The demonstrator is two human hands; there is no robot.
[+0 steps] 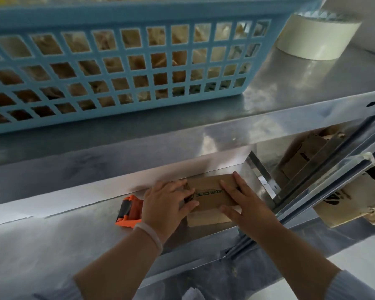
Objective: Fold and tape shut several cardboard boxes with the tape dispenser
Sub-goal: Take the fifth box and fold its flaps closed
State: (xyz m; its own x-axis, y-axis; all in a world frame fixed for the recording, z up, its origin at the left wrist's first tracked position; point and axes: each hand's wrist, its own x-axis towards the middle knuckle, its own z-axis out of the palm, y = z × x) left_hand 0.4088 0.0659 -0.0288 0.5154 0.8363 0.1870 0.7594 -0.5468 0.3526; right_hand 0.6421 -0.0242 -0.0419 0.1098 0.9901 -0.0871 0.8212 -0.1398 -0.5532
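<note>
Left hand (164, 205) grips box (208, 191), right hand (245, 202) flat

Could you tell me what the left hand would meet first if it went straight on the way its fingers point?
Probably the right hand, resting on the same cardboard box just ahead of the left hand, though depth is hard to judge.

Soft daylight from the upper right throws pale glare across the metal shelf (290, 87). The blue basket (139, 16) looks slightly blurred, the cardboard box (210, 189) sits in dimmer shade, and wide-angle distortion bends the edges.
</note>
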